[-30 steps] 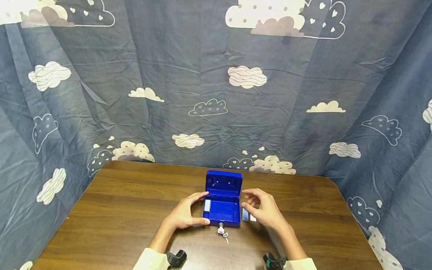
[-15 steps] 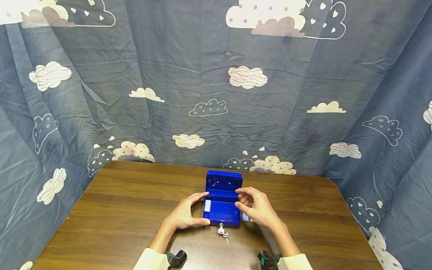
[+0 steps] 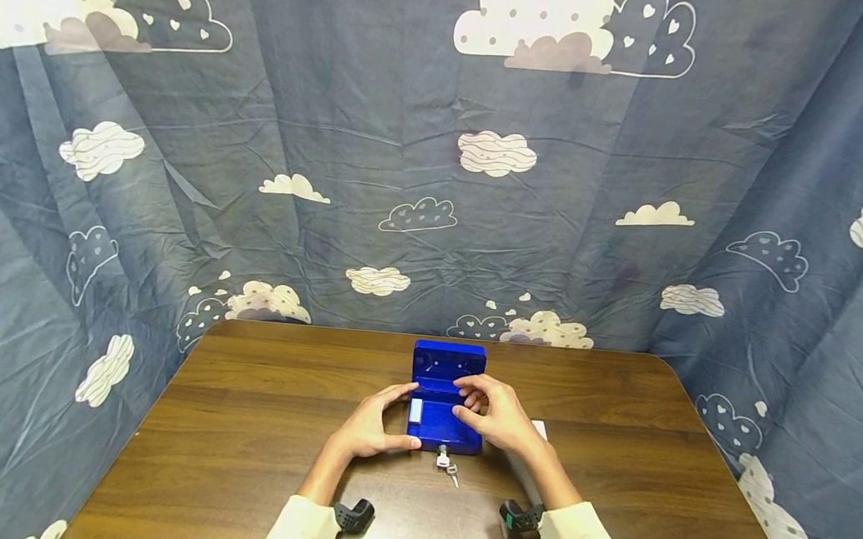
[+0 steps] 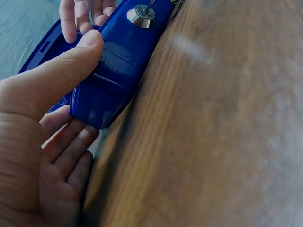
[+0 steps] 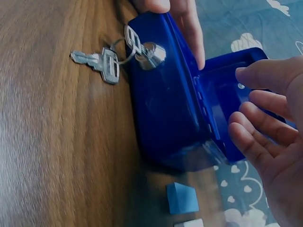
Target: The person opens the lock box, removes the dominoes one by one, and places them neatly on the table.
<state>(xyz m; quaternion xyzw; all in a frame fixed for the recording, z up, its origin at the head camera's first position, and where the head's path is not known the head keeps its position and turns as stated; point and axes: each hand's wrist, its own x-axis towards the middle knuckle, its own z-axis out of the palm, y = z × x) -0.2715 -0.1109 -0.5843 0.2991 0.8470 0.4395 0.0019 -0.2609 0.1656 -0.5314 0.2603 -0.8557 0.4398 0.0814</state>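
Note:
A blue metal cash box (image 3: pixel 443 447) stands on the table with its lid (image 3: pixel 449 359) raised at the back. My left hand (image 3: pixel 370 424) grips its left side, thumb at the front edge and fingers toward the rear corner. Inside, along the left wall, lies a small pale-blue and white block (image 3: pixel 416 410). Over the right part of the box hovers my right hand (image 3: pixel 500 415), fingers loosely curved, thumb apart, with nothing seen between them. A key (image 5: pixel 132 40) sits in the front lock (image 5: pixel 152 56), and a second key (image 5: pixel 102 64) hangs from its ring.
Right of the box, a blue block (image 5: pixel 182 198) and a white block (image 5: pixel 190 223) lie on the wooden table (image 3: pixel 280 392). A white piece (image 3: pixel 539 428) shows beside my right wrist. A cloud-patterned curtain (image 3: pixel 418 252) hangs behind the table.
My right hand has moved left, from above the pieces beside the box to over the box's right part. My left hand stays on the box.

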